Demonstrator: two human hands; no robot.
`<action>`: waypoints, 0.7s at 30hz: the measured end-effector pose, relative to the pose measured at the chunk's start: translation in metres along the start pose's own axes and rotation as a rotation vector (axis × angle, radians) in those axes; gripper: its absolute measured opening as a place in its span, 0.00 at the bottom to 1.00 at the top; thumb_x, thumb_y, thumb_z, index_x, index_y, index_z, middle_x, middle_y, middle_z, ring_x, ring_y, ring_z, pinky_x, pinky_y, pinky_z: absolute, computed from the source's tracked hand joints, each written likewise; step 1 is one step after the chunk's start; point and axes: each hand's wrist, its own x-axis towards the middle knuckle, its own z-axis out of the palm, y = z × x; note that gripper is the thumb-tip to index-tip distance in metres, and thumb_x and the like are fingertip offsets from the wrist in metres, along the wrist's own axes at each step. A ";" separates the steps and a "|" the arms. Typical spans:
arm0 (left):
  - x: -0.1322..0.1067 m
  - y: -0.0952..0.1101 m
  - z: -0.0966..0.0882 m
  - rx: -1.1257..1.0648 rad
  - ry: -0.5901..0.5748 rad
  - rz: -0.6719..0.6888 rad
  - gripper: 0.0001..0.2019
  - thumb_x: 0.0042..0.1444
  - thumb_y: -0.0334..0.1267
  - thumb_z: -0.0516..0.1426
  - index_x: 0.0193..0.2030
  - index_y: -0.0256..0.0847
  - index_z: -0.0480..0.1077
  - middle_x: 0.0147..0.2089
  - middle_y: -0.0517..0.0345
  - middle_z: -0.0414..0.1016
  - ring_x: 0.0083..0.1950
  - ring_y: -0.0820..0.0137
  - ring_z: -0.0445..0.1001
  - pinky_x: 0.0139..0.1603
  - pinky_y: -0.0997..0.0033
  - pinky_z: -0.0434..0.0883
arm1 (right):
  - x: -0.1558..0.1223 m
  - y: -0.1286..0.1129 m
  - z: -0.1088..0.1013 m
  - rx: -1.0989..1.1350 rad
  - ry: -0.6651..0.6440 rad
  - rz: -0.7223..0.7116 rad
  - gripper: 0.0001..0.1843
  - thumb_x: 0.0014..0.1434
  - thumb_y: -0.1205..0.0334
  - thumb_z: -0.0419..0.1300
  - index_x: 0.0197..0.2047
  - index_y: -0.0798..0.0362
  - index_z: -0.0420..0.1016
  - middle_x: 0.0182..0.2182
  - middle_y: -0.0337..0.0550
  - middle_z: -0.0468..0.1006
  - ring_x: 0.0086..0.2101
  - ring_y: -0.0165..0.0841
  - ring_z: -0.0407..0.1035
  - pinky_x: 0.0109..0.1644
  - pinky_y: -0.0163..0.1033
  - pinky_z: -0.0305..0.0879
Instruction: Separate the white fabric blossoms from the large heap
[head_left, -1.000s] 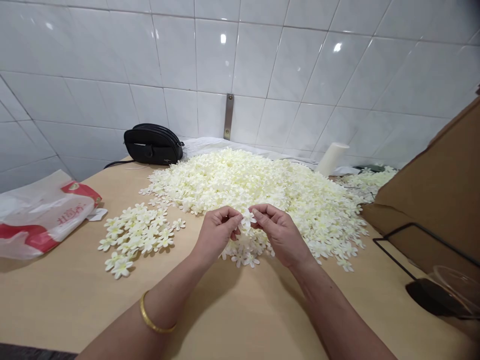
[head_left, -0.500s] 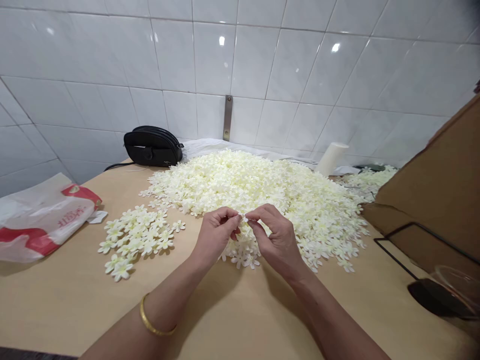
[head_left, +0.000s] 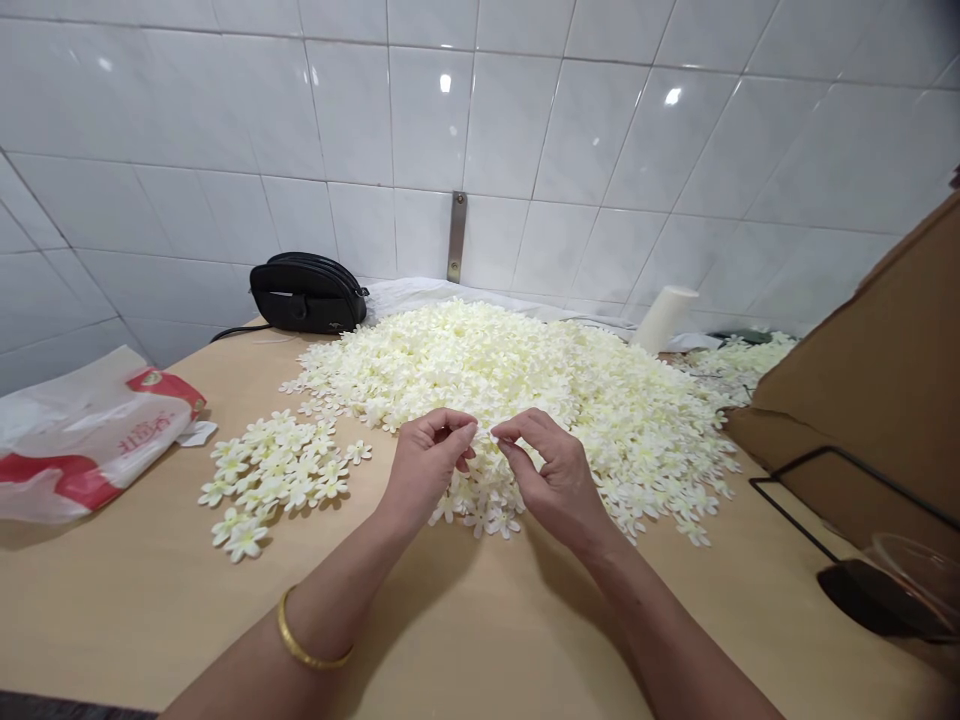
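A large heap of cream-white fabric flowers [head_left: 525, 380] covers the middle of a light wooden table [head_left: 465, 640]. Just above the heap's near edge, my left hand [head_left: 427, 462] and my right hand [head_left: 547, 470] meet fingertip to fingertip. Both pinch one small white flower [head_left: 486, 437] between thumbs and forefingers. A gold bangle [head_left: 304, 640] circles my left wrist. To the left lies a smaller, flat group of separated flowers [head_left: 274, 475].
A red-and-white plastic bag [head_left: 82, 435] lies at the left edge. A black pouch [head_left: 307, 292] sits by the tiled wall. A white roll [head_left: 664, 318] stands behind the heap. A brown cardboard box [head_left: 870, 400] and a black wire stand [head_left: 840, 520] occupy the right.
The flower stood out wider between my fingers a second ago; now both hands pinch it closer together. My hands rose slightly toward the heap.
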 end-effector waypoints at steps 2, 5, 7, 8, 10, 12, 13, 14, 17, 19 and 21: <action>0.000 0.001 0.000 0.013 0.005 0.016 0.06 0.46 0.36 0.56 0.28 0.34 0.70 0.20 0.62 0.64 0.22 0.77 0.63 0.24 0.77 0.63 | 0.000 0.000 -0.001 -0.002 -0.012 0.005 0.09 0.53 0.72 0.50 0.32 0.54 0.69 0.28 0.41 0.69 0.33 0.32 0.63 0.37 0.37 0.59; -0.001 0.002 0.000 0.042 -0.021 0.064 0.07 0.46 0.36 0.55 0.28 0.34 0.70 0.24 0.60 0.65 0.23 0.77 0.64 0.24 0.77 0.64 | 0.001 -0.001 -0.002 -0.011 -0.015 0.004 0.08 0.51 0.72 0.50 0.31 0.54 0.68 0.28 0.41 0.69 0.33 0.32 0.63 0.37 0.37 0.59; -0.002 0.001 0.001 0.061 -0.064 0.074 0.07 0.46 0.36 0.55 0.28 0.34 0.71 0.25 0.60 0.65 0.23 0.77 0.64 0.23 0.77 0.64 | 0.002 -0.001 -0.002 -0.026 -0.021 0.004 0.08 0.51 0.73 0.50 0.30 0.54 0.68 0.28 0.41 0.68 0.32 0.32 0.62 0.36 0.37 0.59; -0.002 0.001 0.002 0.071 -0.087 0.062 0.07 0.46 0.36 0.55 0.28 0.34 0.71 0.25 0.60 0.65 0.23 0.78 0.63 0.23 0.78 0.63 | 0.002 0.000 -0.002 -0.034 -0.024 0.006 0.08 0.50 0.73 0.50 0.30 0.54 0.67 0.27 0.41 0.68 0.32 0.32 0.62 0.36 0.37 0.58; -0.003 0.000 0.003 0.088 -0.114 0.018 0.07 0.45 0.36 0.56 0.27 0.34 0.71 0.23 0.61 0.64 0.22 0.78 0.62 0.22 0.78 0.63 | 0.002 0.001 -0.002 -0.051 -0.031 0.014 0.08 0.50 0.73 0.49 0.29 0.54 0.67 0.27 0.41 0.68 0.32 0.32 0.62 0.36 0.37 0.58; -0.003 0.000 0.004 0.100 -0.121 -0.021 0.06 0.45 0.35 0.56 0.26 0.34 0.70 0.21 0.61 0.63 0.21 0.78 0.62 0.22 0.78 0.62 | 0.002 0.002 -0.001 -0.064 -0.039 0.018 0.08 0.50 0.73 0.49 0.29 0.54 0.67 0.27 0.41 0.68 0.32 0.32 0.62 0.36 0.37 0.58; -0.003 -0.001 0.005 0.100 -0.123 -0.034 0.06 0.45 0.35 0.56 0.25 0.34 0.70 0.20 0.62 0.63 0.21 0.78 0.62 0.21 0.78 0.62 | 0.001 0.002 -0.001 -0.066 -0.038 0.021 0.08 0.50 0.73 0.49 0.29 0.54 0.67 0.27 0.41 0.68 0.32 0.32 0.63 0.37 0.37 0.58; -0.003 -0.001 0.005 0.093 -0.130 -0.046 0.05 0.45 0.35 0.56 0.24 0.35 0.69 0.20 0.62 0.63 0.20 0.78 0.62 0.21 0.78 0.62 | 0.001 0.002 0.000 -0.065 -0.032 0.027 0.08 0.50 0.72 0.50 0.31 0.54 0.67 0.28 0.41 0.68 0.32 0.32 0.63 0.37 0.37 0.59; -0.002 -0.004 0.005 0.041 -0.128 -0.093 0.05 0.44 0.35 0.56 0.23 0.35 0.68 0.17 0.63 0.62 0.18 0.78 0.61 0.20 0.78 0.61 | 0.000 0.001 0.001 -0.070 0.047 0.067 0.10 0.51 0.71 0.50 0.38 0.54 0.65 0.29 0.41 0.68 0.32 0.31 0.63 0.37 0.37 0.60; 0.000 -0.008 0.004 -0.015 -0.079 -0.124 0.05 0.43 0.35 0.56 0.22 0.35 0.67 0.16 0.64 0.62 0.17 0.79 0.60 0.20 0.78 0.60 | -0.001 -0.002 0.003 -0.088 0.127 0.064 0.11 0.52 0.71 0.50 0.39 0.54 0.64 0.29 0.41 0.67 0.31 0.31 0.63 0.36 0.37 0.60; 0.002 -0.012 0.003 -0.085 -0.017 -0.142 0.06 0.42 0.35 0.57 0.21 0.34 0.66 0.16 0.64 0.62 0.18 0.79 0.61 0.19 0.78 0.60 | -0.002 -0.004 0.005 -0.099 0.142 0.014 0.08 0.53 0.71 0.49 0.36 0.54 0.65 0.29 0.42 0.67 0.31 0.31 0.63 0.36 0.37 0.60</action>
